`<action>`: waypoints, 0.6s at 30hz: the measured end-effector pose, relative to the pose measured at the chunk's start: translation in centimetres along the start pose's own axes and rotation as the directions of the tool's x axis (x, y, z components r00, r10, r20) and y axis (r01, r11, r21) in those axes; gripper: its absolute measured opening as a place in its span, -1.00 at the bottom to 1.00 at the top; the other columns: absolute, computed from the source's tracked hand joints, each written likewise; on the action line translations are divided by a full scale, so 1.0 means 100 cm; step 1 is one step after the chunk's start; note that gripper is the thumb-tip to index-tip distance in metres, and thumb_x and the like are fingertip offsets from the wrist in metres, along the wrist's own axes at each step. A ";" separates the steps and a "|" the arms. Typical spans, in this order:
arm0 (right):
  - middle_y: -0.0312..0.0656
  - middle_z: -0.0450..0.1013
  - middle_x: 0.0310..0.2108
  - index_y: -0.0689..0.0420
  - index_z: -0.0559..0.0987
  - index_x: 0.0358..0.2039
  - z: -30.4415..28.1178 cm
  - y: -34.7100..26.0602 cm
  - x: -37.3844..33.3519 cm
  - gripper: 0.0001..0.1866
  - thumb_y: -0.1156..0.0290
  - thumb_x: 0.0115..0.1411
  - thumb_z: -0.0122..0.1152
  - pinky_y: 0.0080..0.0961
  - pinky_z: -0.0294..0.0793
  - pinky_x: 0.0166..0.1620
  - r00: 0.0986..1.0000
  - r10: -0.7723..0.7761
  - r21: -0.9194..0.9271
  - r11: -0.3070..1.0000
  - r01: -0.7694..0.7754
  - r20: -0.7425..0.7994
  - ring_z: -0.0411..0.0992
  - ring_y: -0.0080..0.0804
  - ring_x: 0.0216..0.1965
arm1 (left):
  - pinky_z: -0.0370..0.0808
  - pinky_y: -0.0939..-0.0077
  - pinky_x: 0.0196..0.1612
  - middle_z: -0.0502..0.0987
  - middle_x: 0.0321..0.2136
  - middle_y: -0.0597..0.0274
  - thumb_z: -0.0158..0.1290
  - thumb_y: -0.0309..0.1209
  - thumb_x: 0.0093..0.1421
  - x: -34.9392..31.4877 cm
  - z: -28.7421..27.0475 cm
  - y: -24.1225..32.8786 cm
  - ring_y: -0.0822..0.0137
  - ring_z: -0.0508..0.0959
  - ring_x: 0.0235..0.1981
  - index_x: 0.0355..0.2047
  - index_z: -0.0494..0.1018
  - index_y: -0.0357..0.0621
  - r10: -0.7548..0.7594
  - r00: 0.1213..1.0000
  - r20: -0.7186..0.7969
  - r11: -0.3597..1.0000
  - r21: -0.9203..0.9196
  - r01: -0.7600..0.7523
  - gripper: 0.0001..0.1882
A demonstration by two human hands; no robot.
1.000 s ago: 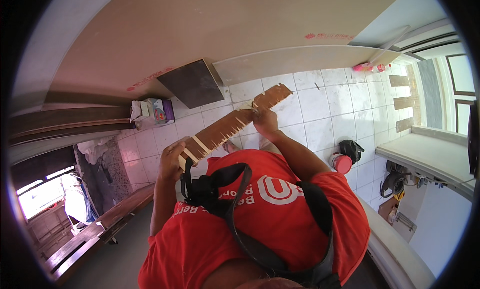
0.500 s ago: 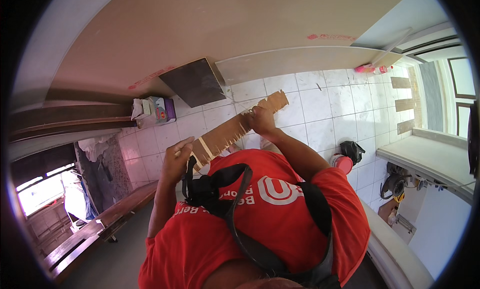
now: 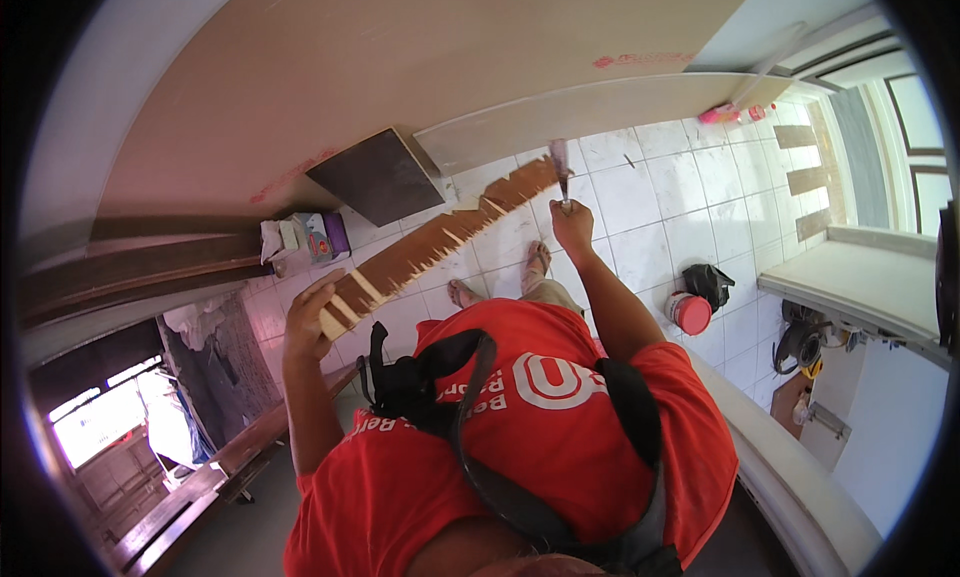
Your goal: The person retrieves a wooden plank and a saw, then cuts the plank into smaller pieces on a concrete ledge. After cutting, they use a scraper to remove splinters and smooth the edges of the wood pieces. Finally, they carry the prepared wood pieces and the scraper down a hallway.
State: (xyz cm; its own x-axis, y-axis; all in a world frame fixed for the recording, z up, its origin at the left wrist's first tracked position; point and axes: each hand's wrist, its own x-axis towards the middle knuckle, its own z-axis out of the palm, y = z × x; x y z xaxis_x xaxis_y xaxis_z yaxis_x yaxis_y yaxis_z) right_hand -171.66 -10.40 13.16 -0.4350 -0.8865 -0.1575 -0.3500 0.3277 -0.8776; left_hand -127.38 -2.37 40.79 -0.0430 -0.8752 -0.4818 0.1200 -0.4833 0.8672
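Observation:
My left hand [image 3: 308, 317] is closed round the near left end of a long brown wood strip [image 3: 425, 249] with jagged, splintered edges. Pale bare bands cross the strip by that hand. It slants up to the right over the floor. In my right fist [image 3: 572, 225] is a flat-bladed scraper [image 3: 561, 167], its blade upward and widening at the tip. The blade is slightly blurred and overlaps the strip's far right end; whether they touch I cannot tell.
A large brown board [image 3: 400, 57] leans ahead, with a dark square panel [image 3: 375, 177] before it. Boxes [image 3: 315, 237] stand left. On the tiled floor [image 3: 640, 217] at right are a red-lidded tub [image 3: 690, 313] and a black bag [image 3: 707, 285]. A white counter [image 3: 850, 277] juts in beyond.
My left hand has moved left and slightly up with the strip. The right hand has shifted right off the strip's middle, and the scraper now shows upright in it.

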 end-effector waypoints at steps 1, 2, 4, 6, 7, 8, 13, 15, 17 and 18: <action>-0.14 0.53 -0.54 0.26 0.63 -0.29 -0.005 0.003 0.002 -0.59 0.08 0.22 0.23 -0.45 0.33 -0.63 0.987 0.157 0.080 0.984 -0.160 0.042 0.36 -0.51 -0.71 | 0.60 0.38 -0.11 0.54 -0.07 -0.07 0.03 -0.35 0.28 0.000 -0.006 0.001 0.19 0.61 -0.14 0.13 0.34 -0.49 0.012 1.000 -0.008 1.000 0.003 -0.012 -0.50; -0.12 0.54 -0.50 0.29 0.61 -0.25 -0.007 0.007 0.001 -0.53 0.03 0.23 0.21 -0.49 0.29 -0.65 0.968 0.241 0.239 0.938 -0.252 0.075 0.33 -0.53 -0.73 | 0.60 0.38 -0.10 0.54 -0.07 -0.07 0.03 -0.35 0.28 -0.001 -0.011 0.002 0.19 0.61 -0.14 0.13 0.34 -0.49 0.021 1.000 -0.010 1.000 0.003 -0.021 -0.50; -0.09 0.55 -0.43 0.35 0.57 -0.18 -0.009 -0.014 -0.013 -0.40 -0.07 0.24 0.18 -0.56 0.22 -0.69 0.907 0.376 0.524 0.743 -0.416 0.187 0.27 -0.57 -0.77 | 0.59 0.37 -0.09 0.54 -0.07 -0.07 0.03 -0.34 0.28 -0.008 -0.020 0.005 0.19 0.61 -0.14 0.13 0.33 -0.50 0.038 0.999 -0.026 0.999 0.005 -0.037 -0.49; -0.05 0.54 -0.37 0.39 0.52 -0.06 -0.010 -0.027 -0.015 -0.28 -0.16 0.23 0.14 -0.58 0.17 -0.70 0.909 0.325 0.631 0.656 -0.415 0.260 0.27 -0.55 -0.76 | 0.58 0.34 -0.06 0.54 -0.07 -0.08 0.02 -0.33 0.29 -0.016 -0.024 0.007 0.19 0.61 -0.13 0.12 0.33 -0.50 0.053 0.998 -0.042 0.998 0.026 -0.052 -0.50; -0.09 0.53 -0.41 0.37 0.53 -0.13 -0.013 -0.038 -0.015 -0.34 -0.11 0.22 0.19 -0.57 0.21 -0.68 0.905 0.334 0.676 0.605 -0.421 0.264 0.28 -0.55 -0.74 | 0.58 0.34 -0.06 0.55 -0.07 -0.08 0.02 -0.34 0.30 -0.019 -0.024 0.010 0.19 0.61 -0.13 0.12 0.34 -0.50 0.055 0.997 -0.045 0.998 0.040 -0.054 -0.50; -0.13 0.51 -0.44 0.35 0.54 -0.19 -0.017 -0.046 -0.013 -0.40 -0.06 0.21 0.25 -0.55 0.24 -0.67 0.900 0.343 0.719 0.551 -0.425 0.269 0.29 -0.55 -0.73 | 0.58 0.34 -0.06 0.55 -0.07 -0.08 0.02 -0.34 0.30 -0.021 -0.025 0.011 0.19 0.61 -0.13 0.11 0.34 -0.50 0.058 0.997 -0.050 0.997 0.053 -0.055 -0.51; -0.18 0.50 -0.51 0.25 0.54 -0.38 -0.016 -0.034 -0.003 -0.59 0.09 0.20 0.30 -0.60 0.19 -0.69 0.928 0.244 0.628 0.684 -0.371 0.283 0.27 -0.60 -0.74 | 0.59 0.38 -0.08 0.55 -0.08 -0.07 0.01 -0.37 0.31 -0.026 -0.030 0.011 0.23 0.62 -0.15 0.09 0.37 -0.49 0.090 0.996 -0.006 0.994 0.066 -0.090 -0.56; -0.15 0.51 -0.53 0.24 0.55 -0.43 -0.013 -0.025 -0.001 -0.63 0.13 0.19 0.29 -0.55 0.23 -0.68 0.928 0.236 0.498 0.791 -0.356 0.288 0.31 -0.53 -0.73 | 0.58 0.40 -0.08 0.56 -0.10 -0.05 0.01 -0.37 0.31 -0.029 -0.027 0.017 0.25 0.62 -0.16 0.09 0.38 -0.48 0.075 0.997 0.007 0.993 0.086 -0.075 -0.56; -0.07 0.53 -0.54 0.28 0.57 -0.45 -0.009 -0.014 0.001 -0.65 0.17 0.16 0.29 -0.43 0.37 -0.63 0.934 0.228 0.300 0.903 -0.309 0.276 0.42 -0.36 -0.69 | 0.58 0.43 -0.08 0.57 -0.12 -0.03 0.01 -0.37 0.30 -0.031 -0.024 0.020 0.27 0.62 -0.18 0.09 0.38 -0.47 0.070 0.997 0.041 0.989 0.128 -0.074 -0.56; 0.00 0.54 -0.52 0.30 0.57 -0.43 -0.007 -0.013 0.000 -0.65 0.20 0.13 0.28 -0.36 0.42 -0.56 0.974 0.130 0.072 0.987 -0.145 0.185 0.46 -0.25 -0.63 | 0.58 0.44 -0.09 0.57 -0.13 -0.01 0.01 -0.36 0.30 -0.032 -0.023 0.021 0.29 0.62 -0.19 0.09 0.39 -0.47 0.066 0.996 0.057 0.986 0.149 -0.074 -0.56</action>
State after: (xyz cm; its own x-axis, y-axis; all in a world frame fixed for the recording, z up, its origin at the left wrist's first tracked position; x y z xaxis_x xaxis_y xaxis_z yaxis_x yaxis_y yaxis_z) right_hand -171.77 -10.64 14.65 -0.3157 -0.8815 -0.3511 -0.2221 0.4284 -0.8759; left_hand -124.69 -0.56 43.80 -0.0910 -0.9050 -0.4156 -0.0259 -0.4150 0.9094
